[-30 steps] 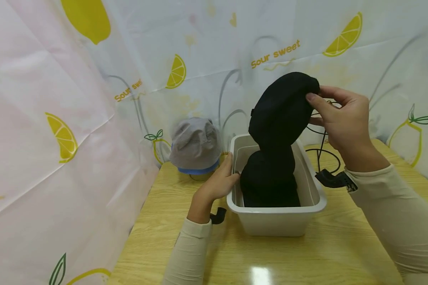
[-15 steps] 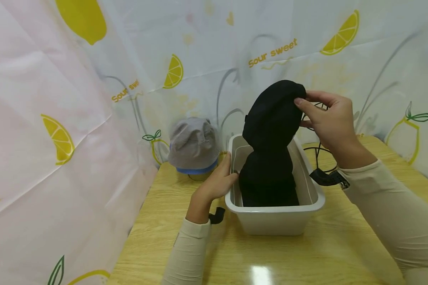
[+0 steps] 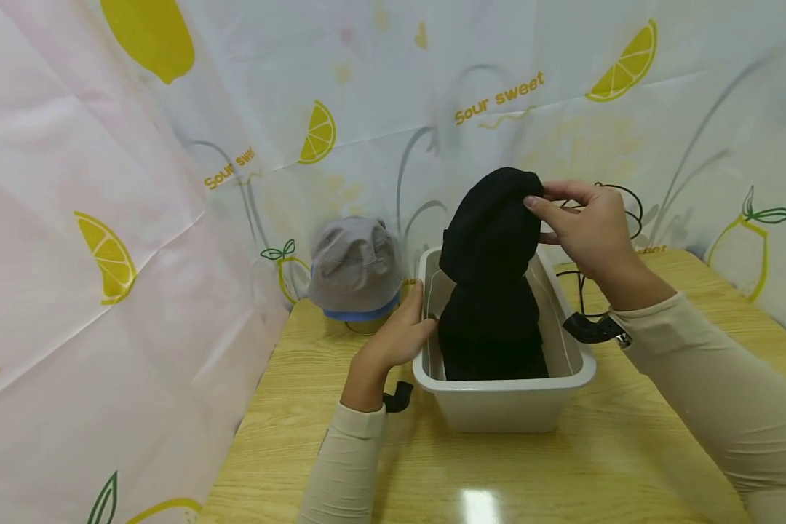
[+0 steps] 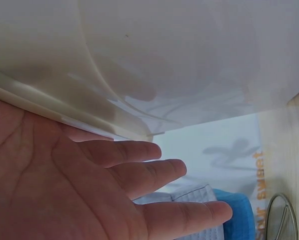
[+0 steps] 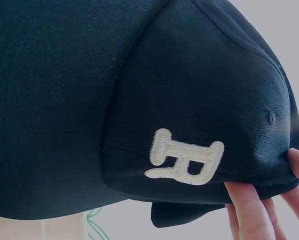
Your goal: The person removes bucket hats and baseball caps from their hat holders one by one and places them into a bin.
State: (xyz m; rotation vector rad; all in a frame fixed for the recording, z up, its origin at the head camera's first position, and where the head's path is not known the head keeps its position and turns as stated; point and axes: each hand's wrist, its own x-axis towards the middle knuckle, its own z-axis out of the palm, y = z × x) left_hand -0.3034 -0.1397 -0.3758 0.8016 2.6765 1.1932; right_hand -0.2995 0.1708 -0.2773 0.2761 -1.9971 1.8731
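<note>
My right hand [image 3: 592, 233] pinches the crown of a black baseball cap [image 3: 487, 225], thumb on one side and fingers on the other. A raised white letter R [image 5: 189, 162] shows on its front panel in the right wrist view. The cap hangs over a pale plastic bin [image 3: 501, 407], overlapping more black headwear [image 3: 491, 338] inside. My left hand [image 3: 399, 327] rests against the bin's left side, its thumb at the rim. In the left wrist view its fingers [image 4: 149, 177] lie straight along the outside of the bin wall.
Left of the bin, a grey bucket hat [image 3: 354, 262] sits over a blue one [image 3: 362, 313] on a stand. A black cable [image 3: 581, 291] loops behind the bin on the wooden table [image 3: 301, 437]. A lemon-print sheet [image 3: 380, 175] hangs behind.
My right hand has lowered the black cap and moved it left, closer over the bin. My left hand stays at the bin's rim.
</note>
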